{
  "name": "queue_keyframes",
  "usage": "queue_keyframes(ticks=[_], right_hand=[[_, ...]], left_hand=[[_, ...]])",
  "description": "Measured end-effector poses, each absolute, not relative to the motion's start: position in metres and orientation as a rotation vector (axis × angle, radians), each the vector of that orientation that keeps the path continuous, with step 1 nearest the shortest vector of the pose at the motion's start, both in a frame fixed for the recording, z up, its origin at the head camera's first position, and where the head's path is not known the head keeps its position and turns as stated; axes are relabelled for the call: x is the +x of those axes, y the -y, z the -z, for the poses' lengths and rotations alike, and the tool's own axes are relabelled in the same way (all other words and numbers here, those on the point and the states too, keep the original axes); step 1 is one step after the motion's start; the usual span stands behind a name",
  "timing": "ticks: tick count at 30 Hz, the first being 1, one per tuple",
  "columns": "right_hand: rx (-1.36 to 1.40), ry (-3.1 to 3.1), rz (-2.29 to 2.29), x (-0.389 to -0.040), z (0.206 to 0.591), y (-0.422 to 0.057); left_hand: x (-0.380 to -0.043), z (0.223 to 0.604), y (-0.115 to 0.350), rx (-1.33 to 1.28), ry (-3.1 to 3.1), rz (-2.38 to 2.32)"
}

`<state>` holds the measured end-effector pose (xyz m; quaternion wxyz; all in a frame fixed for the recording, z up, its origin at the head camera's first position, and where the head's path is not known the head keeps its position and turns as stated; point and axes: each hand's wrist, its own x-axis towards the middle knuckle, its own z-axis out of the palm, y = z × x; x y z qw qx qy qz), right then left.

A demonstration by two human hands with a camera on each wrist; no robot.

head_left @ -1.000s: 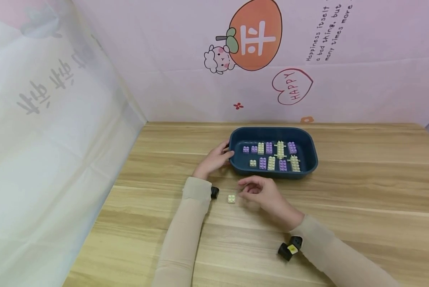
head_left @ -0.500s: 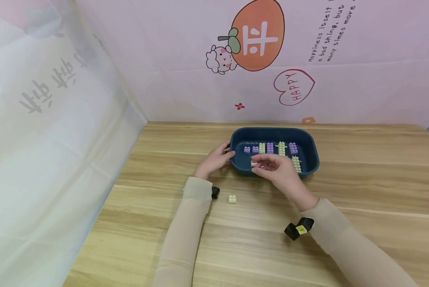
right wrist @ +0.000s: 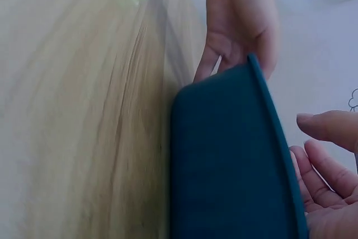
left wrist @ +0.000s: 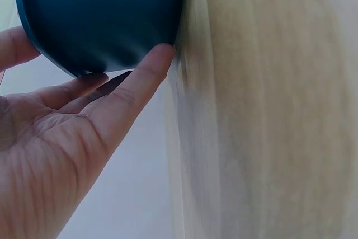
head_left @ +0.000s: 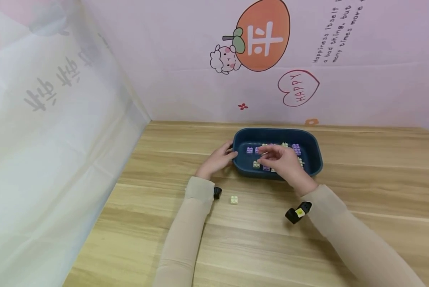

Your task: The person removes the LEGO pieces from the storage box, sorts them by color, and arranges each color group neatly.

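Left hand (head_left: 216,162) gripping the oblong dark-blue plastic tray (head_left: 279,134) at nine o'clock, the right hand (head_left: 285,160), narrowly parted, seemingly empty, should pinch a square cream plastic brick (head_left: 255,164) squarely

Tray (right wrist: 229,160) – smooth plast., slight gloss, tbl (head_left: 236,239) – wood-grain

The navy tray (head_left: 248,172) sits upright, holding purple bricks (head_left: 296,149) and cream bricks (head_left: 256,164). A loose brick (head_left: 234,200), cream, lies studs-up outside.
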<state>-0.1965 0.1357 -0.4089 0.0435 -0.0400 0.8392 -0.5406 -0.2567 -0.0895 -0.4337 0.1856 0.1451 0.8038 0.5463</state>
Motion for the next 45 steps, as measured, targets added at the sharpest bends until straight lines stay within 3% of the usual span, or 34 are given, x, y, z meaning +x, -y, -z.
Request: queue_keyframes(ticks=[25,45], right_hand=[[-0.249,-2.774,1.110,-0.218,0.421,-0.132],[-0.207,-2.709,1.025,-0.233,0.418,-0.119]], left_hand=[[-0.257,0.439,0.083,0.449,-2.246,-1.523],[-0.260,0.436,0.088,0.398,-2.265,-1.517]])
